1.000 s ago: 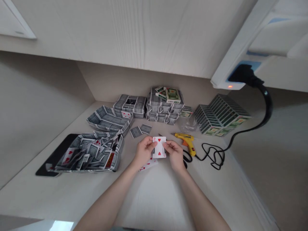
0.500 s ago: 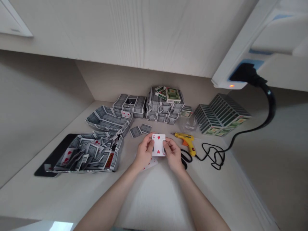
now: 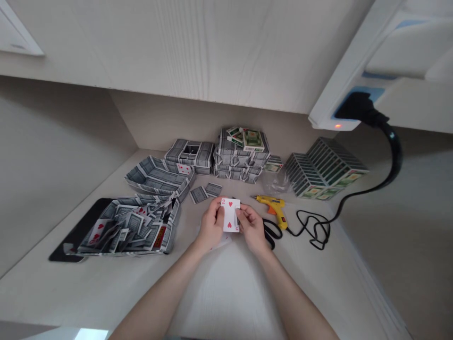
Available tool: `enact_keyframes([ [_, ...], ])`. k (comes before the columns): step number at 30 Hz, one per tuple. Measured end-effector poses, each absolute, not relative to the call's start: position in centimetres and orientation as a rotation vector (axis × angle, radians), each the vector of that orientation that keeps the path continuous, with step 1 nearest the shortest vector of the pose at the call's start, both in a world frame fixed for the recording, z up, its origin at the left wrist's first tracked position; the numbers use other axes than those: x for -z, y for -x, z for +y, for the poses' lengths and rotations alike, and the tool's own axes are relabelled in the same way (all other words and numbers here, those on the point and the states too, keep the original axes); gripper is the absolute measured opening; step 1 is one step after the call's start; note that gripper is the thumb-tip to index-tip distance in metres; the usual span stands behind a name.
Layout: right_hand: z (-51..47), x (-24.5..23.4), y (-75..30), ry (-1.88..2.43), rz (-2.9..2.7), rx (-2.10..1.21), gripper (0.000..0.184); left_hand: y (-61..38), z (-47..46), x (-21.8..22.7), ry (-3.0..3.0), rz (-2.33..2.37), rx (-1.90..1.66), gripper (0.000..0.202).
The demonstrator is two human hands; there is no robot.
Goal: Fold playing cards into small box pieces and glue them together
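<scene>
A playing card, the two of hearts (image 3: 230, 214), is held face up between both hands just above the pale desk (image 3: 226, 293). My left hand (image 3: 211, 225) pinches its left edge and my right hand (image 3: 251, 226) pinches its right edge, with the sides curling inward. More cards lie on the desk under my left hand, mostly hidden. A yellow glue gun (image 3: 273, 208) lies just right of my right hand.
A card-built tray full of folded cards (image 3: 130, 229) sits at the left on a black mat (image 3: 76, 231). Card boxes (image 3: 161, 174) and stacks (image 3: 240, 158) stand at the back, rows of card packs (image 3: 323, 172) at the right. A black cord (image 3: 318, 226) runs to a socket.
The two hands have moved closer together, so the card looks narrower, its side edges bending inward. The view has shifted slightly.
</scene>
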State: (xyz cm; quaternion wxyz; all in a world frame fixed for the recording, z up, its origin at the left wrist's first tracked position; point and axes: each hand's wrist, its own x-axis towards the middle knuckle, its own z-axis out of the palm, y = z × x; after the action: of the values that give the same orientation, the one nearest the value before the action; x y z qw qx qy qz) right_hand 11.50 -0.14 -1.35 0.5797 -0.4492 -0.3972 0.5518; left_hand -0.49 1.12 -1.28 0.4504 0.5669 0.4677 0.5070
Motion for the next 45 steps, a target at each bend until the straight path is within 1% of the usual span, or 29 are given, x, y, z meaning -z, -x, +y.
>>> enact_keyframes([
  [4,-0.20,1.06,-11.27,1.011,-0.878,-1.348,0.027,0.50,1.16,1.30,-1.406,1.168,-1.243,0.028],
  [9,-0.18,1.14,-11.18,1.015,-0.840,-1.387,0.031,0.49,1.24,1.39,-1.401,1.178,-1.244,0.026],
  [18,-0.16,1.28,-11.13,1.039,-0.844,-1.384,0.036,0.53,1.27,1.09,-1.378,1.187,-1.239,0.024],
  [29,-0.30,0.70,-11.14,1.022,-0.844,-1.387,0.031,0.44,1.30,1.23,-1.383,1.155,-1.262,0.022],
  [37,-0.27,0.75,-11.12,1.043,-0.854,-1.396,0.034,0.45,1.41,1.36,-1.335,1.153,-1.247,0.022],
  [45,-0.22,0.92,-11.09,1.003,-0.822,-1.412,0.029,0.48,1.36,1.44,-1.369,1.154,-1.270,0.021],
])
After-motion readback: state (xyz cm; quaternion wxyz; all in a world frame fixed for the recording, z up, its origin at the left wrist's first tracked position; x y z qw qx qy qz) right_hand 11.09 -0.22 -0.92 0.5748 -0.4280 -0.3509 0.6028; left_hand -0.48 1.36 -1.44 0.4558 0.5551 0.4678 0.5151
